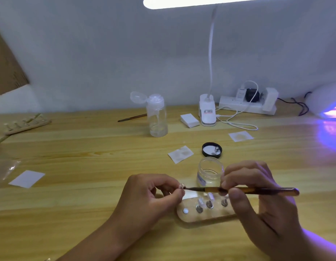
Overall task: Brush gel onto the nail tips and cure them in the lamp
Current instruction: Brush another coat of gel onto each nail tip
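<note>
Brush in right hand touches nail tip

Brush touching nail tip, lamp — glowing violet

A home-style nail-craft desk: pale wooden tabletop against a plain wall, clip-on desk lamp at centre, glowing violet curing lamp at far right, power strip between.
</note>
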`<state>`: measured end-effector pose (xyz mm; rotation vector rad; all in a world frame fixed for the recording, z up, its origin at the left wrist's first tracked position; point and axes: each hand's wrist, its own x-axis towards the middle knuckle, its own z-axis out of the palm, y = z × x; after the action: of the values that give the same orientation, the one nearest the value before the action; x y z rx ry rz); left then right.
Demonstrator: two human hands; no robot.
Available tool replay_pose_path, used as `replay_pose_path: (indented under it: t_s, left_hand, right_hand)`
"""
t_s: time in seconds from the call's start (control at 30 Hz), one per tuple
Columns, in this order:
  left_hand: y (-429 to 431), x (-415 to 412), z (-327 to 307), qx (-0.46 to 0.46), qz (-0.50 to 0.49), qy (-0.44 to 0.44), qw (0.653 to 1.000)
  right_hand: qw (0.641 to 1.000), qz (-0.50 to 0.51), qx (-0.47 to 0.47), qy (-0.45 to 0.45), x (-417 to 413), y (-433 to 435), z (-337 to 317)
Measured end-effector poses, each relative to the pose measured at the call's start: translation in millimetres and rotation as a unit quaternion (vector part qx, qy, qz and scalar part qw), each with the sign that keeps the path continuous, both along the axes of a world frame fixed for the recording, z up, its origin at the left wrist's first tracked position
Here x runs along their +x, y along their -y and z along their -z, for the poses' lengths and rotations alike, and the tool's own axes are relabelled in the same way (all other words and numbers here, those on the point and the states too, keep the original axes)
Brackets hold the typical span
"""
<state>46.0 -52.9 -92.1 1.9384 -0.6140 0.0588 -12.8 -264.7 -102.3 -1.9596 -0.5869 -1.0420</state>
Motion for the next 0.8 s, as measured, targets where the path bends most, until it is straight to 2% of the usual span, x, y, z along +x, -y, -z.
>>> replay_pose_path:
  t_s: [0.3, 0.8]
  left_hand:
    - [0, 0, 1, 0.006, 0.0, 0.004, 1.0]
    - [0, -2, 0, -0.021, -0.002, 0.013, 1.0]
  right_hand:
    - [1.0, 0.005, -0.003, 0.009, 1, 0, 1]
    - [0.998, 0.014, 0.069, 0.008, 3, 10, 3]
